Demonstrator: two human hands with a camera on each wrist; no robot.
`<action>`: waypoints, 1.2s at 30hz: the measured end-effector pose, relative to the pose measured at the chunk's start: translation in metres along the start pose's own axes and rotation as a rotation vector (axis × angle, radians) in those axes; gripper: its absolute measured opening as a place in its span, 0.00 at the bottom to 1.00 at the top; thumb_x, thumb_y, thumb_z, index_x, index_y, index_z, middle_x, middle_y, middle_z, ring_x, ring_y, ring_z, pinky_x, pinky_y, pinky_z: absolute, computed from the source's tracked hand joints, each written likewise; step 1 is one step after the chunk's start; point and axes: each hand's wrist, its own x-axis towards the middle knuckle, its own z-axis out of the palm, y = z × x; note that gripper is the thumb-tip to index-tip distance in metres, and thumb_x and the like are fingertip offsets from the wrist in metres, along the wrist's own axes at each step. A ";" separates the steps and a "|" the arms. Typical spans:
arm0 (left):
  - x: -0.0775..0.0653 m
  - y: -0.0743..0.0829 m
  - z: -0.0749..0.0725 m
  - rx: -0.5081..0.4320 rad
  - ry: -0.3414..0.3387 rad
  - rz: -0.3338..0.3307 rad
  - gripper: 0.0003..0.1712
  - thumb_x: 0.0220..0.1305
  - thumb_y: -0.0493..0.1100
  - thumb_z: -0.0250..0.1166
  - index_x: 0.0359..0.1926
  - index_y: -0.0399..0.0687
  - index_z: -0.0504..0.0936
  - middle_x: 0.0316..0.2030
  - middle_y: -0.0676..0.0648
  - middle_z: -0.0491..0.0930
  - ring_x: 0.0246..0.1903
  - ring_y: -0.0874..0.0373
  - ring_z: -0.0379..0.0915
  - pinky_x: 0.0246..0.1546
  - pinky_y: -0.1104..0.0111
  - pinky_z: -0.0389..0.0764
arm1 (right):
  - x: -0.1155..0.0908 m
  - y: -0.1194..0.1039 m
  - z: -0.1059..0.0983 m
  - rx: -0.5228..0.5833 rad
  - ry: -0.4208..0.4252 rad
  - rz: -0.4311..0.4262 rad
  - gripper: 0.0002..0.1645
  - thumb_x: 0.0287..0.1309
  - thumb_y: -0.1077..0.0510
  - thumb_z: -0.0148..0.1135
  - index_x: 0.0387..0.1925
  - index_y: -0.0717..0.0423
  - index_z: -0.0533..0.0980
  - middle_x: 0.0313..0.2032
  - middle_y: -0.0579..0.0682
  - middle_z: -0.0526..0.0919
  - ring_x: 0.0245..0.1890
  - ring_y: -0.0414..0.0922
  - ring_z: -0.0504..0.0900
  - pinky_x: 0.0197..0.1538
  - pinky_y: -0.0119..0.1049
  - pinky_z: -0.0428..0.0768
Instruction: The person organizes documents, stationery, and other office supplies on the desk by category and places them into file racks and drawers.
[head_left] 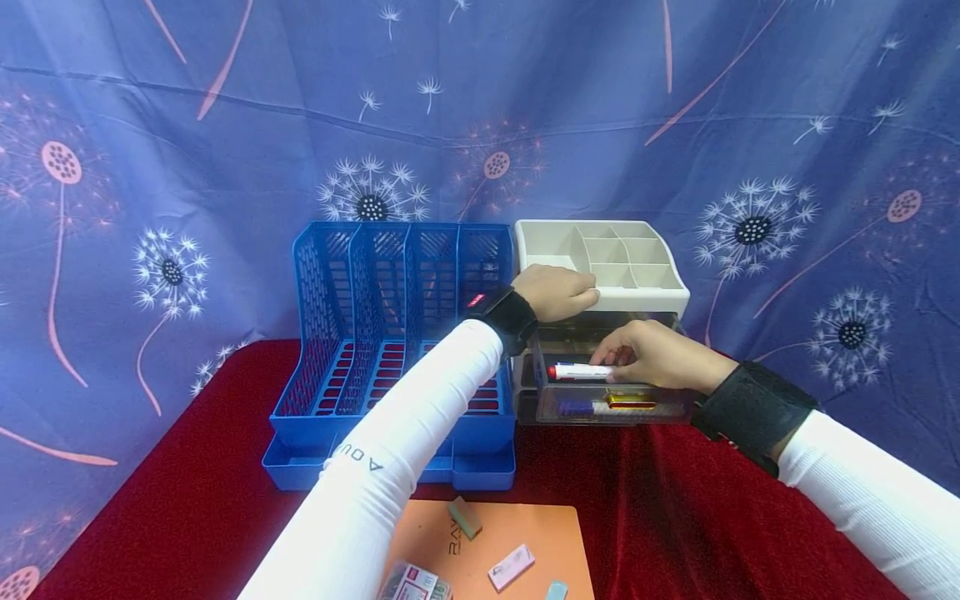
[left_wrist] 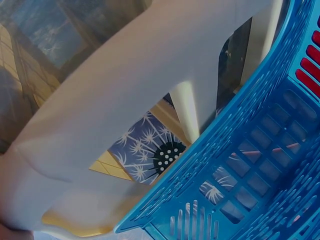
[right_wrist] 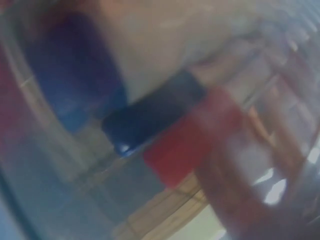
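Observation:
My right hand (head_left: 660, 354) pinches a white marker (head_left: 581, 372) with a red cap, over the pulled-out clear drawer (head_left: 551, 402). Inside that drawer lie a blue-capped marker (head_left: 576, 407) and a shiny gold-coloured item (head_left: 632, 402). The right wrist view is blurred, with a red cap (right_wrist: 195, 140) beside a dark blue one (right_wrist: 155, 112). My left hand (head_left: 555, 292) rests on the front rim of the white desktop organizer (head_left: 645, 298), its fingers lying along the edge. Little of that hand shows in the left wrist view, where the organizer's white side fills much of the picture.
Left of the organizer stands a blue file rack (head_left: 322, 429). In front, an orange board (head_left: 551, 533) carries a greenish eraser-like block (head_left: 465, 517), a pink block (head_left: 512, 567), a pale blue piece (head_left: 557, 591) and a clear box (head_left: 415, 583). Dark red cloth (head_left: 187, 500) covers the table.

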 end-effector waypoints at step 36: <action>-0.003 0.003 -0.004 0.002 -0.012 -0.012 0.16 0.70 0.54 0.39 0.35 0.56 0.71 0.28 0.56 0.71 0.31 0.62 0.69 0.31 0.68 0.66 | -0.023 -0.017 -0.005 -0.061 0.200 0.017 0.06 0.50 0.64 0.67 0.32 0.55 0.80 0.27 0.40 0.80 0.27 0.34 0.76 0.32 0.34 0.75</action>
